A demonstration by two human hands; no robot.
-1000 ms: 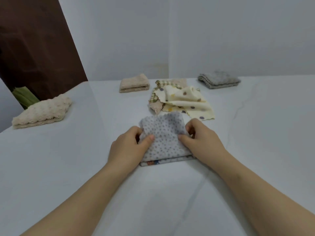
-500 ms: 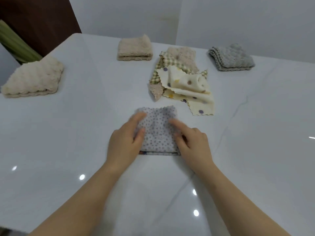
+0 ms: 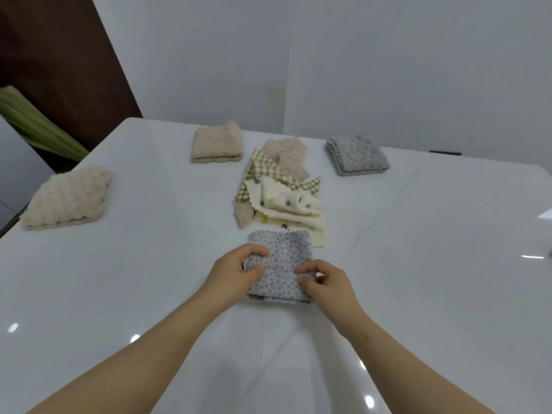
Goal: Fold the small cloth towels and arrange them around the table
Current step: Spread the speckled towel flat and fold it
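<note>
A folded grey dotted towel (image 3: pixel 282 258) lies on the white table (image 3: pixel 418 264) in front of me. My left hand (image 3: pixel 236 271) grips its left edge, thumb on top and fingers curled round the side. My right hand (image 3: pixel 325 282) pinches its right edge. Just behind it sits a loose heap of unfolded towels: a cream dotted one (image 3: pixel 289 210), a green checked one (image 3: pixel 254 174) and a beige one (image 3: pixel 288 156).
Three folded towels lie further out: a cream fluffy one (image 3: pixel 67 198) at the left edge, a beige one (image 3: pixel 216 141) at the back, a grey one (image 3: pixel 357 153) at the back right. A white wall and a dark brown panel (image 3: pixel 59 61) stand behind the table.
Both hands went from pressing flat on the dotted towel to gripping its left and right edges. The camera view tilted up slightly.
</note>
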